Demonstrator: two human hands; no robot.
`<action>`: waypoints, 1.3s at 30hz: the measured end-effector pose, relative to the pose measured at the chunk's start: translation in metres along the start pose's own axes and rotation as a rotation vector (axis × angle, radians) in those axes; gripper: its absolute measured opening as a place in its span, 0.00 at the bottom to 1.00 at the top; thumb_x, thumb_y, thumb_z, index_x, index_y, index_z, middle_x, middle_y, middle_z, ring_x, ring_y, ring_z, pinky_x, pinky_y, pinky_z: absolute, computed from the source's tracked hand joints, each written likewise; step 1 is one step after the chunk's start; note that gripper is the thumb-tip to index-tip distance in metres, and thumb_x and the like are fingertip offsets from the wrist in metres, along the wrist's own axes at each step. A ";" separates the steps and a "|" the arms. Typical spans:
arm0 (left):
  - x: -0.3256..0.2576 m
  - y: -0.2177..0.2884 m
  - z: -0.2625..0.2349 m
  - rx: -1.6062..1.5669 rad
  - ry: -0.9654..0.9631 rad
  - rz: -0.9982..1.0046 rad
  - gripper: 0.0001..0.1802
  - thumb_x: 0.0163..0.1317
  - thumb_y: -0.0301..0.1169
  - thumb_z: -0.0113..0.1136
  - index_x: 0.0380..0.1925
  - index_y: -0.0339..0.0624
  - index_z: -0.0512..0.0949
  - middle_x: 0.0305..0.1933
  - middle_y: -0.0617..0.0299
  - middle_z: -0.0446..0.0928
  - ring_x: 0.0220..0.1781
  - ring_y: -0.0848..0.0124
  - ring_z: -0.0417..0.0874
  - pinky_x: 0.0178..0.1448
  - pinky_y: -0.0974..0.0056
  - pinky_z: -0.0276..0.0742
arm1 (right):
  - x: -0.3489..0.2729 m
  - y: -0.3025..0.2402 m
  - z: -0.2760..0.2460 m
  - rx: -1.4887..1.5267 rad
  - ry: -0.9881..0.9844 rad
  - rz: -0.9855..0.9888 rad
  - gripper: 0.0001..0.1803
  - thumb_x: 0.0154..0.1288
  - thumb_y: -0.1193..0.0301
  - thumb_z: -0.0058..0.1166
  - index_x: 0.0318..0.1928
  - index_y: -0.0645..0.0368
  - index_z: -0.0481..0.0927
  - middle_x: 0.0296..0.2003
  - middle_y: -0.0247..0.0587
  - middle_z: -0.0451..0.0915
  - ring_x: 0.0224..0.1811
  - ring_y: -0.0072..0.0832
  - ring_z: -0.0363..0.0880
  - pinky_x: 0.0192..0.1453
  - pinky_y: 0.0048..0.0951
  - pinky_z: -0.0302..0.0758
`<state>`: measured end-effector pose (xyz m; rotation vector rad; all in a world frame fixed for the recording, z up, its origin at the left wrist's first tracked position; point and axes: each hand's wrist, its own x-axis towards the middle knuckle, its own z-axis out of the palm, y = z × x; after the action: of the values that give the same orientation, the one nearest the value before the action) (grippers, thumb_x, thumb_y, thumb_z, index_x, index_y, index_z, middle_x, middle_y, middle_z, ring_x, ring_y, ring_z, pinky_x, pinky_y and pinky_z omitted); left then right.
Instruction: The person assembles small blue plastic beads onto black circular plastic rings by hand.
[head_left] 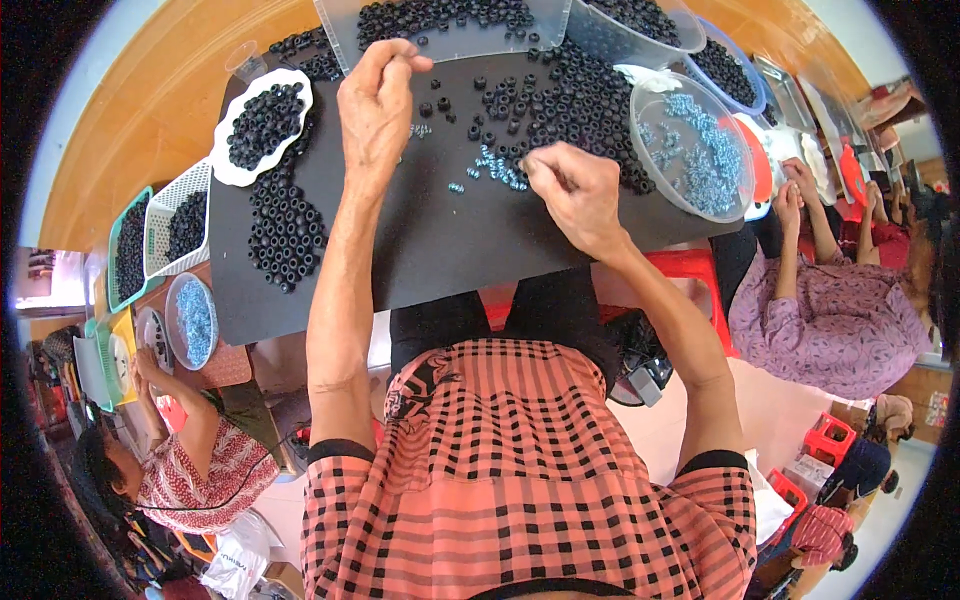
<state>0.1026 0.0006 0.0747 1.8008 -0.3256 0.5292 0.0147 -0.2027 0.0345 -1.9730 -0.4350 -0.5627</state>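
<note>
Over the dark table (440,230), my left hand (378,110) is raised with its fingers curled closed; what it holds, if anything, is hidden. My right hand (582,195) is closed in a pinch beside a small pile of shiny blue coil springs (497,166). What sits between its fingertips is too small to make out. A few more small coils (420,130) lie just right of my left wrist. Many black ring-shaped parts with a central hole (585,110) are spread loosely beyond both hands.
A round clear tub of blue springs (735,150) stands at the right, a clear bin (345,35) of black parts at the back. A white scalloped plate (228,165) and loose black rings (285,230) are at the left. People sit working on both sides.
</note>
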 end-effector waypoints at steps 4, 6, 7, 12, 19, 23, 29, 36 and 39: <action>-0.046 0.019 -0.016 -0.096 0.010 -0.088 0.12 0.67 0.32 0.48 0.37 0.35 0.77 0.32 0.64 0.82 0.30 0.82 0.74 0.38 0.73 0.70 | -0.020 -0.002 -0.002 -0.050 -0.059 -0.119 0.01 0.57 0.79 0.58 0.30 0.64 0.79 0.19 0.34 0.73 0.18 0.18 0.68 0.22 0.21 0.64; -0.075 0.019 -0.020 -0.184 -0.026 -0.176 0.11 0.68 0.32 0.48 0.37 0.36 0.76 0.31 0.62 0.81 0.33 0.80 0.76 0.42 0.72 0.71 | -0.020 -0.004 -0.002 -0.054 -0.057 -0.122 0.01 0.57 0.79 0.58 0.30 0.64 0.79 0.19 0.35 0.73 0.18 0.19 0.68 0.22 0.22 0.65; -0.089 0.017 -0.023 -0.238 -0.054 -0.241 0.11 0.68 0.32 0.48 0.37 0.36 0.76 0.30 0.61 0.80 0.34 0.78 0.77 0.44 0.71 0.72 | -0.020 -0.007 -0.002 -0.062 -0.057 -0.118 0.01 0.56 0.80 0.58 0.29 0.64 0.79 0.19 0.35 0.73 0.17 0.20 0.68 0.22 0.22 0.65; -0.130 0.000 -0.022 -0.184 -0.142 -0.371 0.09 0.67 0.29 0.47 0.39 0.38 0.75 0.28 0.64 0.80 0.33 0.80 0.75 0.42 0.72 0.71 | -0.014 -0.004 0.004 -0.037 -0.006 -0.098 0.01 0.57 0.79 0.57 0.30 0.63 0.80 0.20 0.33 0.73 0.18 0.16 0.67 0.23 0.21 0.64; -0.132 0.005 -0.019 -0.081 -0.128 -0.371 0.09 0.65 0.28 0.46 0.39 0.36 0.75 0.27 0.61 0.80 0.32 0.79 0.76 0.41 0.71 0.72 | 0.077 0.012 0.030 -0.204 -0.212 -0.261 0.08 0.56 0.75 0.56 0.38 0.63 0.80 0.25 0.41 0.77 0.23 0.29 0.75 0.31 0.29 0.73; -0.133 0.002 -0.019 -0.097 -0.126 -0.364 0.09 0.65 0.27 0.46 0.39 0.36 0.74 0.27 0.60 0.80 0.31 0.78 0.77 0.39 0.70 0.73 | 0.115 0.037 0.055 -0.333 -0.369 -0.315 0.11 0.55 0.73 0.55 0.38 0.64 0.80 0.28 0.47 0.80 0.28 0.37 0.79 0.36 0.34 0.76; -0.135 0.007 -0.019 -0.123 -0.132 -0.323 0.08 0.67 0.28 0.48 0.40 0.39 0.74 0.29 0.66 0.79 0.31 0.82 0.71 0.38 0.73 0.68 | 0.132 0.055 0.073 -0.530 -0.573 -0.214 0.11 0.49 0.72 0.58 0.35 0.64 0.81 0.31 0.52 0.80 0.33 0.44 0.81 0.40 0.37 0.77; -0.132 0.009 -0.020 -0.160 -0.134 -0.383 0.08 0.66 0.28 0.47 0.41 0.37 0.73 0.30 0.62 0.79 0.34 0.78 0.76 0.39 0.72 0.71 | 0.107 0.022 0.055 -0.202 -0.408 -0.098 0.12 0.47 0.76 0.58 0.36 0.63 0.77 0.26 0.37 0.75 0.28 0.23 0.77 0.34 0.25 0.74; -0.131 0.005 -0.022 -0.299 -0.080 -0.414 0.08 0.67 0.28 0.47 0.41 0.36 0.73 0.31 0.59 0.80 0.36 0.75 0.79 0.42 0.70 0.73 | 0.080 -0.005 0.051 0.000 -0.384 -0.093 0.12 0.49 0.78 0.59 0.36 0.61 0.77 0.30 0.35 0.76 0.30 0.21 0.76 0.37 0.23 0.72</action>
<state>-0.0159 0.0137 0.0167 1.5425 -0.0738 0.1086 0.0880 -0.1494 0.0626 -2.0715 -0.7661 -0.2363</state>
